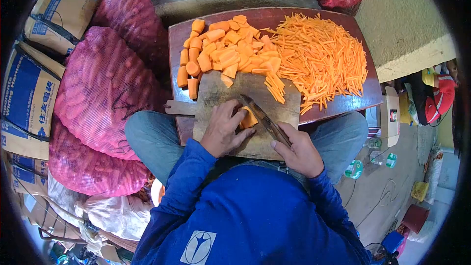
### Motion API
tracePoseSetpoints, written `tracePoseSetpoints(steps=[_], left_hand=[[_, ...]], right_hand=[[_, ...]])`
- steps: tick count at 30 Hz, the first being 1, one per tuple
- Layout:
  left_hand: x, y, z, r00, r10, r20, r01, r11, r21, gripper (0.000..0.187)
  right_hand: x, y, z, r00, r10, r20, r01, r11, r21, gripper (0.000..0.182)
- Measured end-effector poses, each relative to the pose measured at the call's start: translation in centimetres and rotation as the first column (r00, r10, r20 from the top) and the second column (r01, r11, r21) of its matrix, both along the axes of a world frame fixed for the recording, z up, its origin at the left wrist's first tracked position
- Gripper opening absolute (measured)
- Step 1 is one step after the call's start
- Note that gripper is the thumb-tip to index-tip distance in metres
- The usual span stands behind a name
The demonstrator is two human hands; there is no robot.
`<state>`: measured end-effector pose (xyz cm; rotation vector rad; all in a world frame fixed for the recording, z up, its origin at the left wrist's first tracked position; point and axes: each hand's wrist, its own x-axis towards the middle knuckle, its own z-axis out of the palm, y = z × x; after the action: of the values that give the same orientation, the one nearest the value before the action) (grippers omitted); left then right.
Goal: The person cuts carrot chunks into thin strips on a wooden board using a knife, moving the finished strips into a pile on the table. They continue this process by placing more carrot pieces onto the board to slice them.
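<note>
My left hand (225, 128) is closed on a short carrot piece (248, 118), pinning it to the wooden cutting board (211, 88). In my right hand (299, 151) is a knife (262, 116), its dark blade slanting up and left, right beside the carrot piece. A few cut carrot sticks (274, 88) lie at the board's upper right. Behind the board, carrot chunks and slices (230, 49) are heaped at the left, and a large pile of thin carrot sticks (324, 59) spreads to the right.
The board rests on a dark red table (179, 34) between my knees. Pink mesh sacks (105, 88) and cardboard boxes (29, 93) crowd the left side. Plastic bottles (382, 159) lie on the floor at the right, near a concrete ledge (407, 44).
</note>
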<state>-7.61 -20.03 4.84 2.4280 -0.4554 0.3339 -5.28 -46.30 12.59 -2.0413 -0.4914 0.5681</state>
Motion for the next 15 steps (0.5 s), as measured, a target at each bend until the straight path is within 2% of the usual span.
tracePoseSetpoints(steps=[6, 13, 15], left_hand=[[0.0, -0.1, -0.4, 1.000, 0.001, 0.010, -0.001, 1.000, 0.026, 0.048], [-0.4, -0.2, -0.6, 0.999, -0.004, 0.039, 0.002, 0.999, 0.040, 0.046], [-0.6, -0.3, -0.5, 0.999, -0.007, 0.042, 0.005, 0.999, 0.040, 0.045]], right_hand=[[-0.1, 0.0, -0.9, 0.995, 0.003, 0.098, -0.008, 0.998, 0.056, 0.046], [-1.1, 0.2, 0.0, 0.999, -0.003, 0.039, 0.001, 0.998, 0.057, 0.044], [-1.7, 0.2, -0.2, 0.991, 0.025, 0.131, -0.032, 0.998, 0.051, 0.045]])
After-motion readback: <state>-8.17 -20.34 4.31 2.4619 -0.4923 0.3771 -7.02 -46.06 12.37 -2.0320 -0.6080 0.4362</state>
